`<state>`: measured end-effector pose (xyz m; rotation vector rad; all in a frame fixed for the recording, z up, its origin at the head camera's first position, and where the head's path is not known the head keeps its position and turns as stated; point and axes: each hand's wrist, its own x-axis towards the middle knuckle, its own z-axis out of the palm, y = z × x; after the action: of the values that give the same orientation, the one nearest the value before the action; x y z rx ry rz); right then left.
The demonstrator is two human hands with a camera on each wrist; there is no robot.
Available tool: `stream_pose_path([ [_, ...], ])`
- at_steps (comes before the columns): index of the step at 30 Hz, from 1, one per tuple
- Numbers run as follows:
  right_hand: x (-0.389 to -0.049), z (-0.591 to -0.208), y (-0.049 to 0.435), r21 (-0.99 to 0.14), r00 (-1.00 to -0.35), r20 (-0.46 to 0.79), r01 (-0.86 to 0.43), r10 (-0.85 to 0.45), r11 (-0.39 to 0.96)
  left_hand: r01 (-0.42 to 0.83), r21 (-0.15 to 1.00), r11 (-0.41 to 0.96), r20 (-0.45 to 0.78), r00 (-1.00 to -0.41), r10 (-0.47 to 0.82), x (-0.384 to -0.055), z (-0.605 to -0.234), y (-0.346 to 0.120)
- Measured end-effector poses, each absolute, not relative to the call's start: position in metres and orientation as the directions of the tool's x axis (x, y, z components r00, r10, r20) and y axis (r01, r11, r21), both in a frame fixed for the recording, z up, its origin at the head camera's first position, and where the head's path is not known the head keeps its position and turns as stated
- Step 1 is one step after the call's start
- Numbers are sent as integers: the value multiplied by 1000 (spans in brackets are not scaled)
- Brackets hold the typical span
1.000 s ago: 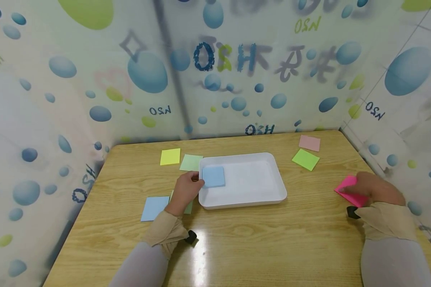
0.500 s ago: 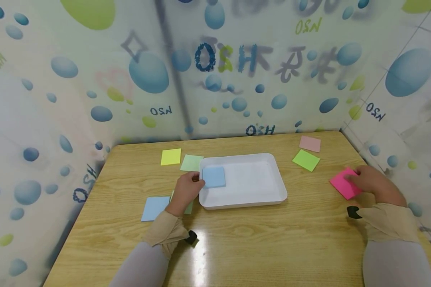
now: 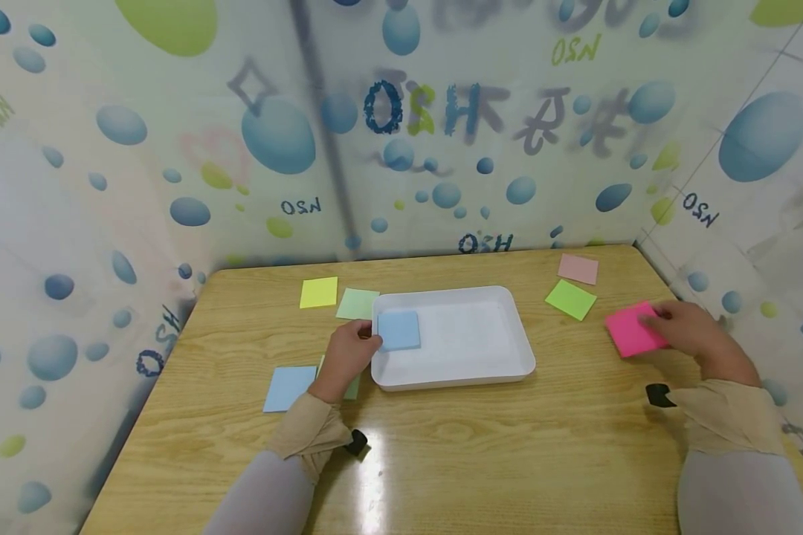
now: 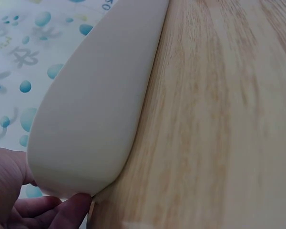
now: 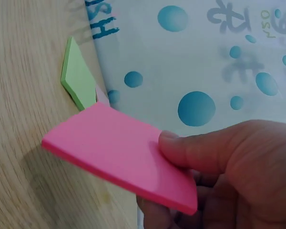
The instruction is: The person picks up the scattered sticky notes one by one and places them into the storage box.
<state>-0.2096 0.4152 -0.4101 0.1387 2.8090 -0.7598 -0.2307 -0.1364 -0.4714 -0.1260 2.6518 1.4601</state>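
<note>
Bubble-print wall point(image 3: 529, 193) behind a wood-grain tabletop point(image 3: 508, 461). My right grip point(image 3: 705, 339) pinches the pink pad point(image 3: 629, 331), thumb on top, raised and tilted near the tabletop's right edge. Left grip point(image 3: 345, 358) clamps the white tray point(image 3: 471, 338) by its left end (bracing, I'd guess). Step reads as lift-and-carry; next move probably calls for levelling the pad, going left.

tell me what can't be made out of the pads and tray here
Head view: much of the nearer pale green pad, behind the left hand.
Left wrist view: the inside of the white tray, hidden by its own outer wall.
Right wrist view: most of the pale pink pad, hidden by the hot pink pad and lime pad.
</note>
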Motion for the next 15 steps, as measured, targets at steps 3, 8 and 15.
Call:
stream_pose_path([
  [3,-212,-411,414,-516,-963,-267,172,33,839,-123,839,530,-132,-991,-21,-230,-471,-136],
  [8,-216,-415,407,-623,-957,-287,211,31,753,-114,845,523,-125,-992,-15,-228,-471,-137],
  [15,-224,-424,387,-831,-979,-199,147,-39,537,-121,848,516,-132,-991,-17,-228,-469,-136],
])
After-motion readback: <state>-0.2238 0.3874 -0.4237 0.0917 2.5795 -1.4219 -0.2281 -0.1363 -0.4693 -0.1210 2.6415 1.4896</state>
